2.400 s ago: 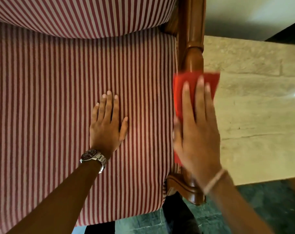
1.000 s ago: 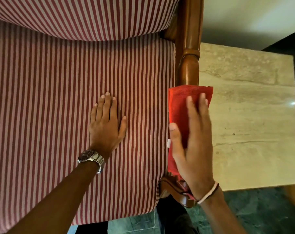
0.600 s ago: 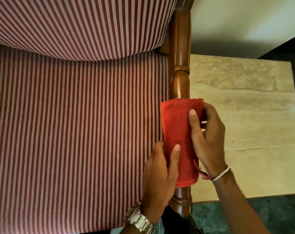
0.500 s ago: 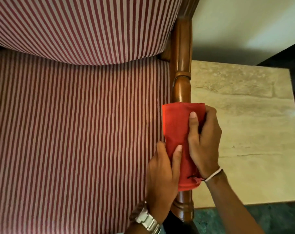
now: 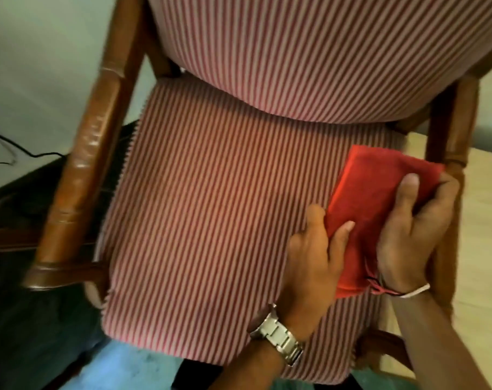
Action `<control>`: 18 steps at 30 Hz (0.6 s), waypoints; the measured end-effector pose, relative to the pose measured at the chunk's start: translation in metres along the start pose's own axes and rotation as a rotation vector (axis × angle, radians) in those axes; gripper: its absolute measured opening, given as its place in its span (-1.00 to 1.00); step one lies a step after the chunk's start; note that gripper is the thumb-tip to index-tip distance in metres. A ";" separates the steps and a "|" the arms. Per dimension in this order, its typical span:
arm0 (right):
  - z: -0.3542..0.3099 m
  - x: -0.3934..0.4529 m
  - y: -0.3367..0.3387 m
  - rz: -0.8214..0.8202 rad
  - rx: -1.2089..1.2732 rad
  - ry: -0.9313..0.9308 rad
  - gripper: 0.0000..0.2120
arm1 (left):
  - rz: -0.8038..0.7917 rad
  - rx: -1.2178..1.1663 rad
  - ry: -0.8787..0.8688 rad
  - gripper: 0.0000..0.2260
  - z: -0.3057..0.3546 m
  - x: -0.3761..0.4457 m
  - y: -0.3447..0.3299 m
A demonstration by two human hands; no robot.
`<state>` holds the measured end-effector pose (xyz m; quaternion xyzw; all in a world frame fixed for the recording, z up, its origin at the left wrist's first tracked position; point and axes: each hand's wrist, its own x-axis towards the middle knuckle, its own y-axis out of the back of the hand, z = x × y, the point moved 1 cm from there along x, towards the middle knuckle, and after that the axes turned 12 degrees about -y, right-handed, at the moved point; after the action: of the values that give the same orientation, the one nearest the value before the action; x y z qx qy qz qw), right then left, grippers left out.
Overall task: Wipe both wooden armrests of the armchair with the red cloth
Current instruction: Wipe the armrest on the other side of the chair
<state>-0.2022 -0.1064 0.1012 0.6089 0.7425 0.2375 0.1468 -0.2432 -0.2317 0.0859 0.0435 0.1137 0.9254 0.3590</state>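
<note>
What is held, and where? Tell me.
The cloth, folded: left hand pinches its left edge, right hand grips its right side.

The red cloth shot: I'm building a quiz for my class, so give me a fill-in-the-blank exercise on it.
1. The red cloth is held by ____ hands.
2. The wristwatch sits on the ____ wrist.
3. The seat cushion has a ____ pattern.
4. The cloth is nearer the ____ armrest than the other armrest.

Missing words: both; left; striped; right
</note>
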 end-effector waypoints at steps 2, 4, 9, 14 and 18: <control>-0.036 -0.030 -0.046 -0.056 0.071 0.044 -0.93 | 0.073 0.036 -0.037 -0.82 -0.008 0.003 0.066; -0.068 -0.050 -0.078 -0.126 0.141 0.058 -0.96 | 0.120 0.098 -0.071 -0.81 -0.007 0.003 0.115; -0.138 -0.103 -0.165 -0.421 0.357 -0.043 -0.97 | 0.229 0.396 -0.023 -0.75 -0.015 0.002 0.252; -0.182 -0.133 -0.239 -0.699 0.358 -0.154 -0.95 | 0.298 0.613 0.076 -0.68 -0.040 0.006 0.349; -0.185 -0.146 -0.282 -0.756 0.286 -0.310 -0.90 | 0.257 0.742 0.187 -0.61 -0.075 0.019 0.374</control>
<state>-0.5001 -0.3220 0.0971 0.3368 0.9080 -0.0326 0.2472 -0.5138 -0.5005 0.1033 0.0996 0.4660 0.8587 0.1886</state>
